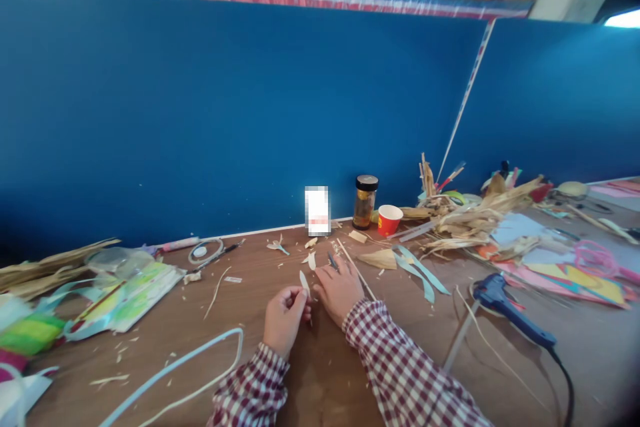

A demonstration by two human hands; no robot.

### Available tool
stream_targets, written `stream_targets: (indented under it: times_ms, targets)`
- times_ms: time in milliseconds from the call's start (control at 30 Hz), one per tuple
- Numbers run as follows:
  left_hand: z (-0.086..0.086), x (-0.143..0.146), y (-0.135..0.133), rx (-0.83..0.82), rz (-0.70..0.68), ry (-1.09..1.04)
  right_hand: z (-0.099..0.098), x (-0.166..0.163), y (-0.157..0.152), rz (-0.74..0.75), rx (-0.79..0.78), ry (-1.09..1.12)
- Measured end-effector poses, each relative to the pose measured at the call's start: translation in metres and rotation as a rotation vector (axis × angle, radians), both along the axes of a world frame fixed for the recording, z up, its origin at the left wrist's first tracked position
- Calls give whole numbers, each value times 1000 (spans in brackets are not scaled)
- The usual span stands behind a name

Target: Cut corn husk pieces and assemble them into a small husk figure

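Observation:
My left hand (287, 319) is closed in a pinch on a small pale petal-shaped piece (304, 280), which points up from between thumb and fingertips. Just to the right, my right hand (341, 288) lies low over the table with its fingers stretched out. By its fingertips is a dark slim object (331, 259), partly covered, so I cannot tell whether the hand touches it. Another pale petal-like piece (312, 261) rests beyond the hands. A thin straight stick (354, 265) runs beside the right hand.
A brown table (240, 360) bears scattered scraps. A lidded jar (365, 203) and red paper cup (389, 221) stand at the back. Dried husks (465, 213) pile up to the right, near a blue glue gun (513, 310). A bent tube (175, 363) lies front left; a blue partition (240, 107) rises behind.

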State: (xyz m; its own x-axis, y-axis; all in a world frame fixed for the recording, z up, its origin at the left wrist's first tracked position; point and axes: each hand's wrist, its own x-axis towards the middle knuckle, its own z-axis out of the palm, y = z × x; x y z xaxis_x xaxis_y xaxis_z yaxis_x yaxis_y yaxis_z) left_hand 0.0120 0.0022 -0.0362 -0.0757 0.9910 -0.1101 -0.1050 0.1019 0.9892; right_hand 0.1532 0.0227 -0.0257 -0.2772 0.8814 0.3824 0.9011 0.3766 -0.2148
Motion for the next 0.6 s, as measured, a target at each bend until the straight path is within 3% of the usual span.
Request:
stream_targets:
  times_ms: [233, 367, 467, 600]
  targets:
    - [-2, 0, 0, 36, -11, 11, -5, 2, 2, -19, -27, -29]
    - [-2, -1, 0, 34, -6, 26, 2, 5, 2, -15, 2, -10]
    - [-1, -2, 1, 25, 14, 27, 13, 12, -2, -143, -32, 5]
    - [-1, -4, 4, 39, 39, 12, 26, 23, -10, -362, -265, -17]
